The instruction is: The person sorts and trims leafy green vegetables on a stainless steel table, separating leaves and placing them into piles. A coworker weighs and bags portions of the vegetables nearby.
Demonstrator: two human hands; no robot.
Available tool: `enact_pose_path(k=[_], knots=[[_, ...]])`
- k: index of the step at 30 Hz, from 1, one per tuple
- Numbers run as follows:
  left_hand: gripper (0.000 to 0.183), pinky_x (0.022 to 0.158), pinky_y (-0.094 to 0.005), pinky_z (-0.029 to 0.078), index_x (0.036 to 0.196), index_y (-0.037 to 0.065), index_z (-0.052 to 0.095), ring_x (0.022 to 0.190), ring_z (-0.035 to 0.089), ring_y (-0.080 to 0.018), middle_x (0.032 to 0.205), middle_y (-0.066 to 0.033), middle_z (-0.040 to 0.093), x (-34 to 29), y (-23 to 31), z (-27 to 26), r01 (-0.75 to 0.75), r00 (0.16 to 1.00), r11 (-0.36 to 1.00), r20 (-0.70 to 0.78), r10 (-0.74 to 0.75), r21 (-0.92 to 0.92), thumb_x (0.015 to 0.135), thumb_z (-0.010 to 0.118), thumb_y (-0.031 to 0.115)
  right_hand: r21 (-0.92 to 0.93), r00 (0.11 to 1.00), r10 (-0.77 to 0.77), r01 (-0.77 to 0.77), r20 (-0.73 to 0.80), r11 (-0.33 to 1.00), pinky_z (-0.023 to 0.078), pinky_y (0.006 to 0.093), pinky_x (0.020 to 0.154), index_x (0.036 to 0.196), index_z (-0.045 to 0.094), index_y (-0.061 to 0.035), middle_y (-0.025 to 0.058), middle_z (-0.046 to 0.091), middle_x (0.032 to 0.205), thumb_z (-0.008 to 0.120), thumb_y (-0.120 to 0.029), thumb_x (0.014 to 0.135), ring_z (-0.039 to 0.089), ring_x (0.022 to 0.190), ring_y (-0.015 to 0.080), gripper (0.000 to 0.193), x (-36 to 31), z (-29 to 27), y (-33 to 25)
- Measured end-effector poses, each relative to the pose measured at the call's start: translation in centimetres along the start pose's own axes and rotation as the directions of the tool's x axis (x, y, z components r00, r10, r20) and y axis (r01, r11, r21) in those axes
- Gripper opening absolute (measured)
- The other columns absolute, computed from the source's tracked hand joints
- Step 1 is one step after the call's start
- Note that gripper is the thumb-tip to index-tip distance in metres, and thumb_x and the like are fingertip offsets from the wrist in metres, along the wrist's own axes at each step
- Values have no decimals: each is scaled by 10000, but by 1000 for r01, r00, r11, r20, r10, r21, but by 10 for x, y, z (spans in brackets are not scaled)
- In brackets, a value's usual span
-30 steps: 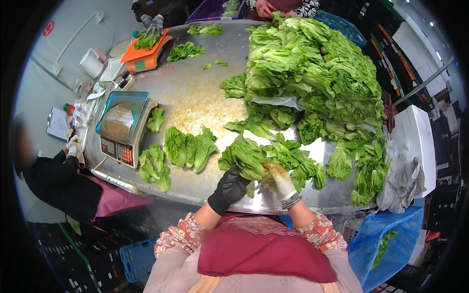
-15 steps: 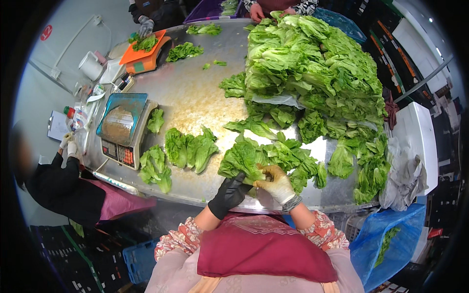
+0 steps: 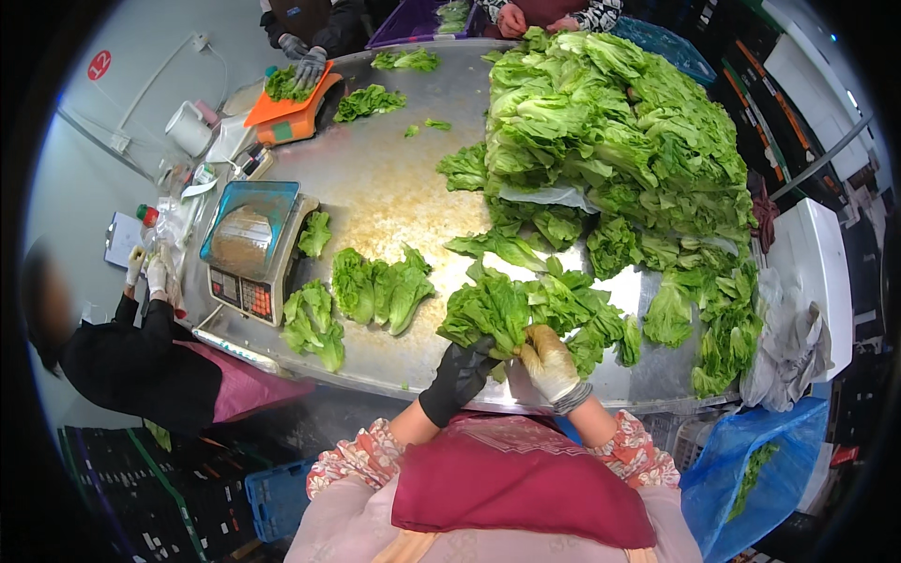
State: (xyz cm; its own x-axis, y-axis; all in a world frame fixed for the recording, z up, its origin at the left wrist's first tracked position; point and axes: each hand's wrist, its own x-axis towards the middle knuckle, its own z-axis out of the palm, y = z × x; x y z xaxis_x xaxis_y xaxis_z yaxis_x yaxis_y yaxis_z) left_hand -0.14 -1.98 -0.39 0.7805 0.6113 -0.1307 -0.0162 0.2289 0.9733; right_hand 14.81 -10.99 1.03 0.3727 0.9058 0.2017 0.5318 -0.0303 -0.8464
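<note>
At the table's near edge I hold a green lettuce head (image 3: 485,308) by its stem end, leaves pointing away from me. My left hand (image 3: 458,372), in a black glove, is closed round the base from the left. From the right, my right hand (image 3: 548,364), in a pale, yellow-stained glove, has its fingers bent against the same stem end; the fingertips are partly hidden. Loose lettuce leaves (image 3: 587,319) lie just beyond my right hand. Left of my hands, more lettuce heads (image 3: 383,289) rest side by side on the metal table (image 3: 375,361).
A tall lettuce pile (image 3: 610,122) fills the far right. Scales stand at left: one with a blue tray (image 3: 249,220), one with an orange tray (image 3: 286,105). Co-workers stand at the left and far edges. A blue-lined bin (image 3: 760,469) sits lower right, below crumpled plastic bags (image 3: 788,338).
My view has shifted slightly, so the table appears farther right. Both my hands still grip the lettuce head. At the far left, a co-worker's gloved hands have moved over the lettuce on the orange scale.
</note>
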Motion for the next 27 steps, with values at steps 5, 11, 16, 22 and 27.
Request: enact_pose_path(k=[5, 11, 16, 22, 27], knots=[[225, 803, -321, 456, 1085, 42, 557, 941, 569, -204, 1033, -81, 589, -1, -11, 5, -20, 996, 998, -89, 25, 53, 864, 523, 68, 705, 844, 517, -452, 141, 546, 478, 267, 495, 952, 445, -5, 107, 567, 780, 511, -130, 892, 581, 569, 158, 153, -12, 20, 9], [256, 800, -313, 473, 1128, 7, 490, 950, 565, -189, 1044, -89, 580, -3, 4, 17, -164, 977, 963, -99, 188, 213, 874, 507, 33, 904, 831, 552, -290, 75, 313, 474, 254, 534, 1031, 446, -41, 75, 578, 777, 528, -173, 896, 557, 576, 143, 206, -17, 25, 6], [291, 785, -318, 476, 1106, 24, 533, 927, 579, -229, 1030, -118, 594, -12, -20, 10, -167, 960, 838, -109, 259, 520, 817, 553, 11, 959, 798, 582, -264, 157, 104, 463, 280, 600, 1007, 472, -53, 63, 574, 844, 524, -183, 895, 556, 667, 155, 179, -20, 21, 10], [274, 801, -337, 471, 1090, 21, 558, 962, 574, -258, 1063, -124, 588, -2, -1, 6, -287, 936, 659, 59, 346, 695, 821, 505, 8, 936, 690, 634, -222, 348, -272, 457, 355, 655, 968, 490, -68, 74, 573, 849, 495, -138, 887, 547, 733, 218, 108, -19, 20, 53], [260, 820, -334, 457, 1052, 8, 581, 976, 580, -232, 1033, -113, 614, 6, 0, -12, -442, 886, 637, 193, 422, 632, 798, 525, -3, 799, 769, 480, -566, 422, 205, 487, 235, 473, 911, 451, -3, 94, 566, 712, 559, -233, 882, 604, 564, 176, 256, -5, -2, 5]])
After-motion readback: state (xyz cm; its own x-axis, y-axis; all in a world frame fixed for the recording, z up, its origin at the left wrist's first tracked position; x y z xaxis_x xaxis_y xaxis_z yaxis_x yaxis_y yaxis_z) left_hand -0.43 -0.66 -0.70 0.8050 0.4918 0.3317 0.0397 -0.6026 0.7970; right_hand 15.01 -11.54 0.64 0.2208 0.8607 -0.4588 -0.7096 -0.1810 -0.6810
